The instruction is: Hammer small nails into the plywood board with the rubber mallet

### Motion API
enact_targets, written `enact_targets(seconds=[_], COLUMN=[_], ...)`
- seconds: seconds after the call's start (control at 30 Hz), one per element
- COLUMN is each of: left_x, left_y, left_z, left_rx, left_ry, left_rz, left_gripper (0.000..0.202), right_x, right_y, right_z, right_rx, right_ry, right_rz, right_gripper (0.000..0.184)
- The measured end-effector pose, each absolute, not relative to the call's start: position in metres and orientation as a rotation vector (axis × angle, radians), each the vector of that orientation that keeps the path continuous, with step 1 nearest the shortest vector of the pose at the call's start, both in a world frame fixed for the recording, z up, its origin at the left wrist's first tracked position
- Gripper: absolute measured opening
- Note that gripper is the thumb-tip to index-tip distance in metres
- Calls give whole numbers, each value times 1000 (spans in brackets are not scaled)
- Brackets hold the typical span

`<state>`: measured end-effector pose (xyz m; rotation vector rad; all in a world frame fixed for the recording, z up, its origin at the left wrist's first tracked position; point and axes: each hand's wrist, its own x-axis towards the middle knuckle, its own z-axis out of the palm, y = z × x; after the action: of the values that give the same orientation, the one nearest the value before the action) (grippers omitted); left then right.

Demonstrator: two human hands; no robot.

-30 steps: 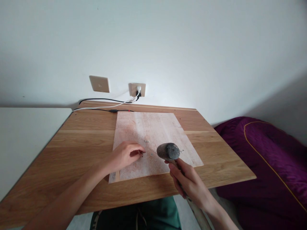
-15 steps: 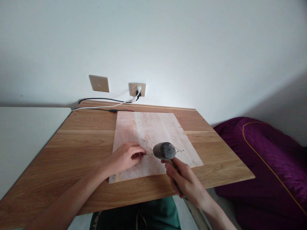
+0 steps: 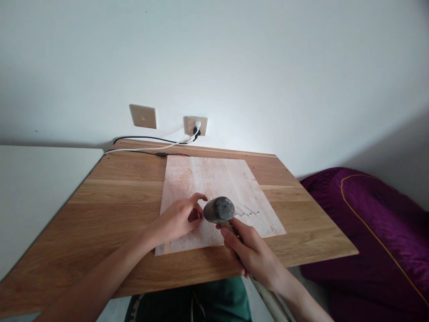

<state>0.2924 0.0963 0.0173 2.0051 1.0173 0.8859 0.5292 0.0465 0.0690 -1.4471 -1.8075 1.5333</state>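
My right hand (image 3: 246, 248) is wrapped round the handle of a mallet (image 3: 219, 210) with a dark, rounded head. The mallet head hangs over the pale board (image 3: 214, 174), just right of my left hand (image 3: 179, 219). The left thumb and a curled finger close on a small metal nail (image 3: 203, 217), while the forefinger stretches out above it. Most of that nail is hidden by the fingers. Several thin silver nails (image 3: 248, 213) are in a row on the board, right of the mallet head; whether they stand or lie I cannot tell.
Under the board is a wooden tabletop (image 3: 130, 197). Black and white cables (image 3: 144, 149) run along its back to a wall socket (image 3: 195, 125). A white surface (image 3: 40, 192) adjoins at left. Purple fabric (image 3: 375, 214) lies at right.
The mallet has moved left, closer to my left hand, uncovering more of the nails at right. My left forefinger has lifted away from the thumb. The view has shifted slightly.
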Motion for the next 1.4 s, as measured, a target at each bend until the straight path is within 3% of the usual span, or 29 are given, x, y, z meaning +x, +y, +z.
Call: enact_targets(seconds=[0.37, 0.83, 1.07, 1.17, 1.3, 1.4], left_x=[291, 288, 283, 295, 309, 307], left_y=[97, 97, 122, 139, 148, 146], left_z=[11, 14, 29, 35, 38, 36], left_rx=[1975, 2006, 2356, 2654, 2889, 2907], left_ry=[1047, 1002, 1113, 1051, 940, 962], left_rz=[934, 886, 868, 700, 476, 468], left_gripper=[59, 66, 44, 43, 24, 26], right_x=[526, 531, 574, 591, 600, 599], right_y=[47, 49, 68, 77, 77, 73], right_z=[73, 67, 64, 59, 53, 51], right_rx=[-1484, -1438, -1524, -1591, -1633, -1622], right_ry=[-1989, -1919, -1722, -1679, -1649, -1652], right_rz=[1407, 1413, 1257, 1170, 1155, 1184], right_gripper=[30, 34, 44, 44, 44, 44])
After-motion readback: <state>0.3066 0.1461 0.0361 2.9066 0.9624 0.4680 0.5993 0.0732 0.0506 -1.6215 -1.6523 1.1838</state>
